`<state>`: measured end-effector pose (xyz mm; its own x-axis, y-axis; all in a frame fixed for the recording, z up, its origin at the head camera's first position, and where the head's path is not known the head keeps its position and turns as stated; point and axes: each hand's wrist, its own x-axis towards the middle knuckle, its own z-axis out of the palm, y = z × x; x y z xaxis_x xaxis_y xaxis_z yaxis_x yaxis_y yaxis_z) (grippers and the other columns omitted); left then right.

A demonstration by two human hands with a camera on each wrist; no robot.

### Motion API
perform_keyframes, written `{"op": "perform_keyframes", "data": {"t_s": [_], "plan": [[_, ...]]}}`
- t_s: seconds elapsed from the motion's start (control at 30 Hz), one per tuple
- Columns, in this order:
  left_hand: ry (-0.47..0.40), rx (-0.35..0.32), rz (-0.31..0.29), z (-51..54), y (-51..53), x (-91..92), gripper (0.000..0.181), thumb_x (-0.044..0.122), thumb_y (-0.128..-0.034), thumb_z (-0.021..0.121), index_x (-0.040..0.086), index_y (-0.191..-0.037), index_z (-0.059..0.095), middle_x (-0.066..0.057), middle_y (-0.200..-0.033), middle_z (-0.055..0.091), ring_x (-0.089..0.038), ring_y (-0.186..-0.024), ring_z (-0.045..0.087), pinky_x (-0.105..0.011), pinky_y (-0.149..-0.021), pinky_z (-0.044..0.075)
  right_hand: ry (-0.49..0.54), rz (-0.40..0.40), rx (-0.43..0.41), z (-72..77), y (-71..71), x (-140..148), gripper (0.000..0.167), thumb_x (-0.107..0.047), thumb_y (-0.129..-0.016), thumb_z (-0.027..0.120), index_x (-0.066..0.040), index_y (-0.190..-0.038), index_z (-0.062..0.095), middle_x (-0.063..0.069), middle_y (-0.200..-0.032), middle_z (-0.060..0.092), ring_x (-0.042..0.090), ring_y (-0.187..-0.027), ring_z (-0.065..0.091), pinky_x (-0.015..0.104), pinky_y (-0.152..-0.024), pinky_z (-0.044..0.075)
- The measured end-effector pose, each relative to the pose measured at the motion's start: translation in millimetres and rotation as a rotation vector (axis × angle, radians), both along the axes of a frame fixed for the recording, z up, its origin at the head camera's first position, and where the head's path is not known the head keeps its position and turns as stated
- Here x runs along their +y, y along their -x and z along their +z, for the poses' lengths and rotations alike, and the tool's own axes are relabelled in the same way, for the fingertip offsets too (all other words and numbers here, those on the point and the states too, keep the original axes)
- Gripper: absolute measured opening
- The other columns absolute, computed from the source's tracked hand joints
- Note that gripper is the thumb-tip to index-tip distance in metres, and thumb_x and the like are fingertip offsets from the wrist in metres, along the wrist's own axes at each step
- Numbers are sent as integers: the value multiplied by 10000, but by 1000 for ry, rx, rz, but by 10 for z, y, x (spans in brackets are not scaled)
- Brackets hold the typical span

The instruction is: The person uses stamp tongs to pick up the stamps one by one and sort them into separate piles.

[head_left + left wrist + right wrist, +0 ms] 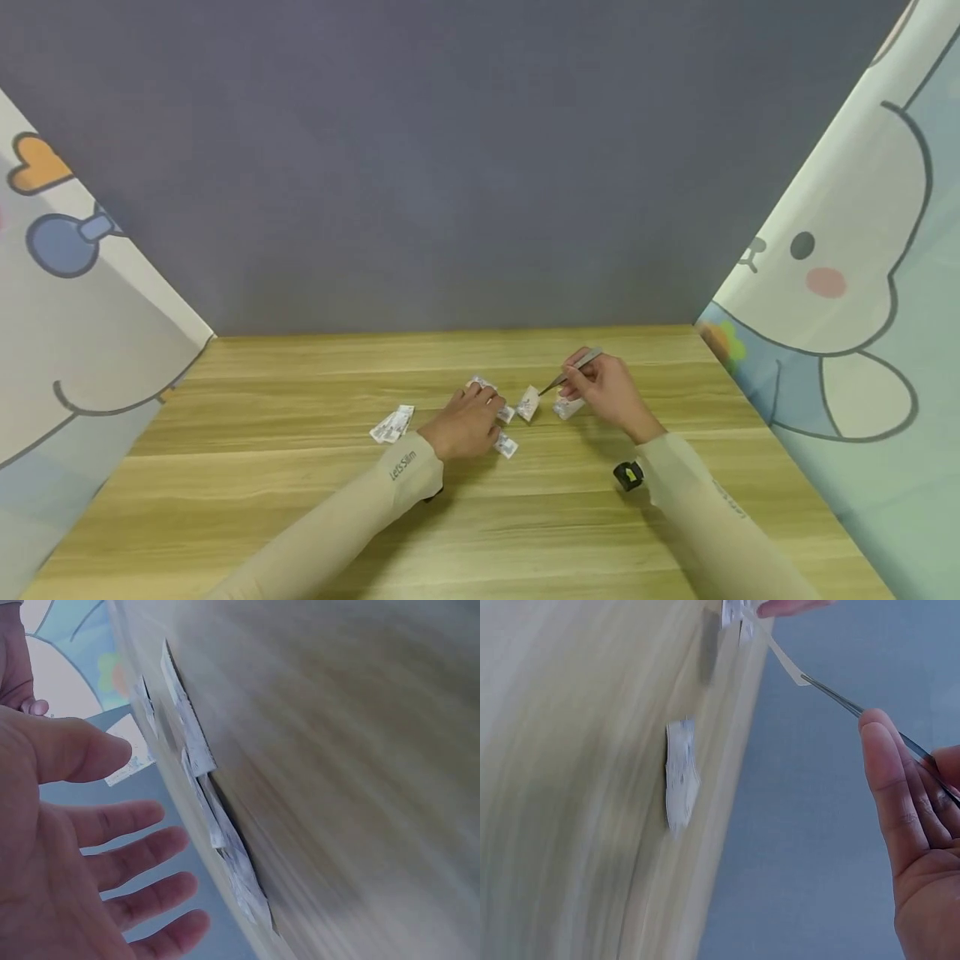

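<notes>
Metal tweezers (pixel 589 357), pinched in the right hand (pixel 611 393), grip one white paper slip (pixel 528 404) above the wooden table (pixel 187 500). Left hand (pixel 468 423) is slack, fingers loosely spread over other slips (pixel 507 446).

Head view evenly lit, soft shadows on tabletop (pixel 555 533) near the sleeves (pixel 330 525). Wrist views hazy, cooler; wood grain (pixel 337 787) smeared, print on paper slips (pixel 191 731) unreadable.
</notes>
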<state>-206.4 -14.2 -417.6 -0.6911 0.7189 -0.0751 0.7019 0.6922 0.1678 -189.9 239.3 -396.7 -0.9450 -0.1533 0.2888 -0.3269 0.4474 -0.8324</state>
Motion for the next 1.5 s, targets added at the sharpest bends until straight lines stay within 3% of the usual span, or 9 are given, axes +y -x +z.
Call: {"op": "perform_keyframes", "data": {"t_s": [0.3, 0.73, 0.93, 1.17, 1.5], "plan": [[-38, -16, -2, -5, -2, -37, 430, 242, -968, 506, 73, -1362, 477, -71, -1362, 435, -254, -1245, 361, -484, -1033, 290, 13, -7, 2, -22, 36, 283, 163, -35, -955, 542, 121, -994, 570, 245, -798, 657, 372, -680, 659, 422, -584, 545], [-57, 19, -13, -17, -12, -104, 407, 222, -960, 509, 75, -1339, 498, -75, -1319, 471, -250, -1228, 380, -461, -985, 341, -92, -42, -52, -150, 59, 613, 109, -39, -944, 563, 67, -936, 591, 198, -768, 662, 414, -677, 646, 442, -579, 540], [-44, 2, -2, -9, -6, -108, 440, 232, -961, 499, 73, -1371, 469, -77, -1358, 447, -253, -1263, 358, -474, -1017, 316, -159, -52, -52, -181, 74, 601, 131, -61, -949, 561, 61, -963, 609, 204, -801, 660, 364, -682, 656, 411, -584, 548], [-30, 7, 36, 29, -10, -184, 439, 234, -958, 511, 63, -1360, 475, -78, -1345, 452, -261, -1243, 373, -464, -1018, 318, -128, -66, -17, -82, 36, 522, 96, -66, -943, 576, 19, -940, 620, 202, -788, 663, 368, -686, 654, 435, -596, 544], [-34, 16, 33, 31, -55, -318, 418, 226, -955, 531, 55, -1335, 501, -93, -1342, 462, -263, -1223, 389, -479, -1031, 307, -76, 33, -55, -119, 23, 183, 140, -99, -937, 598, 37, -946, 628, 138, -772, 671, 316, -677, 663, 427, -601, 544]]}}
